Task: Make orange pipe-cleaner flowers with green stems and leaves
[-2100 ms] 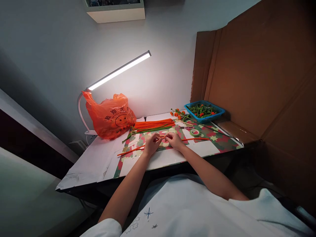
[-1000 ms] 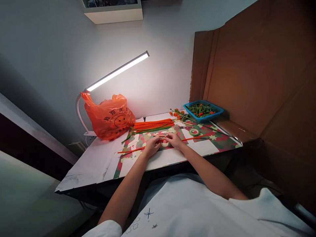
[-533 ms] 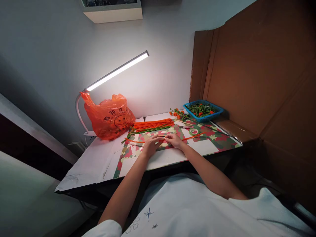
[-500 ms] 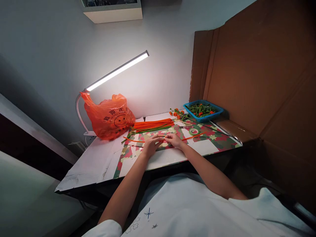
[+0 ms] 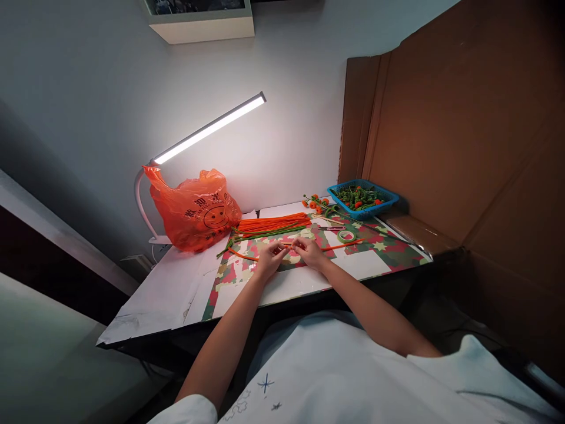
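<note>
Head view: the counter (image 5: 172, 288) ends in a front edge just under both forearms. Its left part is bare white sheet with open room. Cardboard (image 5: 441, 135) walls off the right side and the back right corner. A bag (image 5: 196, 206) and a lamp (image 5: 207, 126) stand against the back left.

Both arms reach forward, wrists low, and the hands meet over the patterned mat (image 5: 388, 247). The grip of the left hand (image 5: 268, 261) and that of the right hand (image 5: 311, 253) each pinch one thin, fuzzy orange wire (image 5: 344, 245). It runs between them, its left end bent up and its right end trailing over the mat.

A bundle (image 5: 273, 224) of straight orange and green wires lies just behind. A green tape roll (image 5: 346, 236) lies flat, and a blue mesh basket (image 5: 362, 199) sits in the corner.
</note>
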A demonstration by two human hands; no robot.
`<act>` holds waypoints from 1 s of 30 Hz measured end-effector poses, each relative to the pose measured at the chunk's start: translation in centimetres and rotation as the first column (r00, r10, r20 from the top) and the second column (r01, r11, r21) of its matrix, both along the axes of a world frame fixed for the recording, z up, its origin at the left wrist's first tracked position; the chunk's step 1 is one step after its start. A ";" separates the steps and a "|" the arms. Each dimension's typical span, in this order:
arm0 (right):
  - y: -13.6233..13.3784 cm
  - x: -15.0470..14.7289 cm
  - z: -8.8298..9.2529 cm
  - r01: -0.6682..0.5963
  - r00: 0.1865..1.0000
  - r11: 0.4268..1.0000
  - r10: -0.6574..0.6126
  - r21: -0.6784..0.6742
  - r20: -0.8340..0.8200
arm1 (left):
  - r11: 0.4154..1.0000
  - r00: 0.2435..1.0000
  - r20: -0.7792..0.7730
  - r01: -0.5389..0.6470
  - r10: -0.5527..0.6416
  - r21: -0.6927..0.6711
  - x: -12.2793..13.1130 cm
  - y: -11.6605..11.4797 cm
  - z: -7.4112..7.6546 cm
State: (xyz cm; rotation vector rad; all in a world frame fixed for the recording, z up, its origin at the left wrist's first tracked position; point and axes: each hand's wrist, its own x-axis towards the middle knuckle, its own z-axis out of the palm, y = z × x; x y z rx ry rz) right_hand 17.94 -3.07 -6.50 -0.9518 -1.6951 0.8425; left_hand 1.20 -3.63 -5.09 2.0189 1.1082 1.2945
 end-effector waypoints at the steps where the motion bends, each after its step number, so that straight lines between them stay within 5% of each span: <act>1: -0.2 -0.1 0.2 0.024 0.999 0.999 -0.025 0.047 0.025 | 0.995 0.998 0.060 0.024 -0.018 -0.092 0.0 0.0 0.0; 4: -0.6 -0.2 0.5 0.076 0.993 0.984 -0.089 0.163 0.077 | 0.945 0.979 0.203 0.089 -0.024 -0.315 -0.1 0.0 0.0; 8: -0.8 0.0 0.7 0.069 0.991 0.977 -0.091 0.201 0.099 | 0.892 0.977 0.214 0.096 0.001 -0.441 -0.3 -0.1 0.1; 16: -0.8 0.2 0.8 0.079 0.994 0.993 -0.086 0.086 0.074 | 0.996 0.984 0.173 -0.022 0.036 -0.081 0.0 0.2 -0.3; 23: -0.7 0.0 0.6 0.068 0.996 0.997 -0.070 0.023 0.060 | 0.964 0.985 -0.057 -0.149 0.166 0.221 -0.2 -0.3 -0.3; 30: -0.8 0.1 0.7 0.079 0.994 0.997 -0.079 0.004 0.075 | 0.954 0.984 -0.120 -0.094 0.132 0.284 -0.3 -0.4 0.0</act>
